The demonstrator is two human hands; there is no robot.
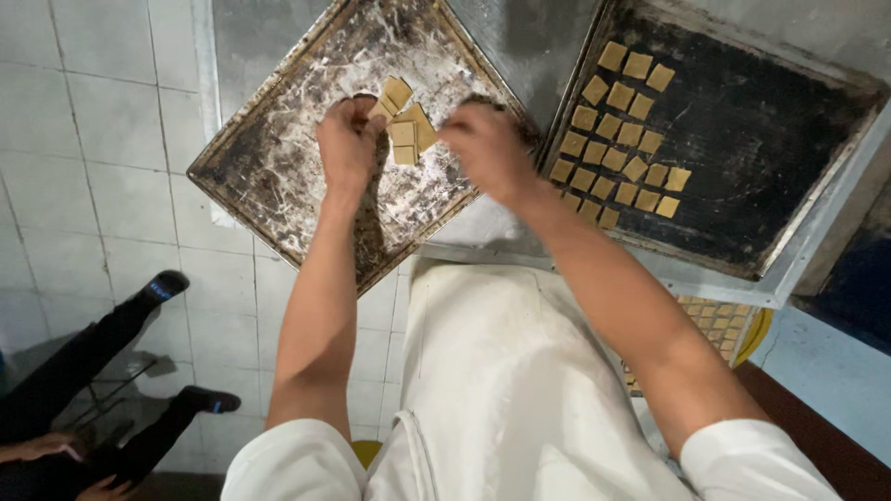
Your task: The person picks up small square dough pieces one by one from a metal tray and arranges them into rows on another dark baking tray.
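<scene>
A floury, worn metal tray (278, 158) sits at the left with a small pile of tan dough squares (406, 125) near its right corner. My left hand (348, 139) is curled at the left side of that pile, fingers closed on a square. My right hand (484, 148) hovers at the pile's right side, fingers bent down; what it holds is hidden. To the right lies a dark baking tray (761, 139) with several tan squares (617, 130) set in rows along its left part.
Both trays rest on a steel table (529, 46). A yellow tub of more squares (729, 325) shows below the table's edge. At the lower left another person's dark-trousered legs and shoes (162, 288) stretch over the white tiled floor (93, 139).
</scene>
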